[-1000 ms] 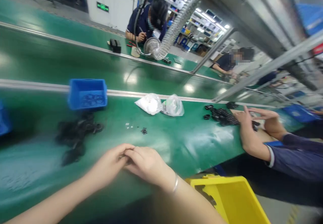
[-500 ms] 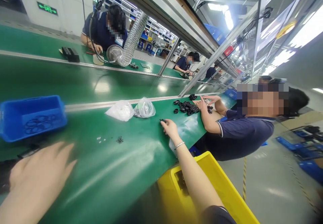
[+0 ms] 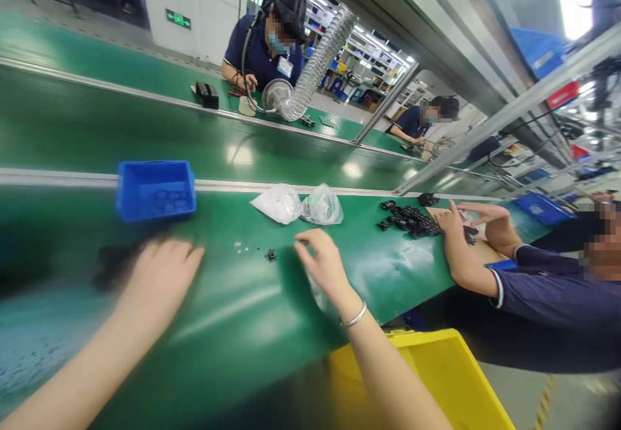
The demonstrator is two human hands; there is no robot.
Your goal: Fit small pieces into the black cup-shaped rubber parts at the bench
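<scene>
My left hand [image 3: 160, 275], smeared by motion, is over the left of the green bench beside a blurred black object [image 3: 112, 267]; whether its fingers touch that object is hidden. To the right, my right hand [image 3: 323, 262] hangs over the bench with thumb and forefinger apart and nothing visible between them. Just left of its fingertips lies a small heap of tiny black parts [image 3: 270, 255], with a few white bits [image 3: 239, 246] farther left. Two clear plastic bags, one with white contents [image 3: 279, 204] and one knotted [image 3: 323, 205], sit beyond that hand.
A blue bin [image 3: 156, 191] with black rings stands at the back left. On the right, a co-worker's hands [image 3: 453, 220] are by a pile of black parts [image 3: 412, 221]. A yellow crate [image 3: 436, 359] is below the bench edge. Metal posts [image 3: 388, 103] rise behind.
The view has swung left. My right hand held a small black part before; now none shows in it and its fingers are apart. My left hand has shifted near the blurred black object.
</scene>
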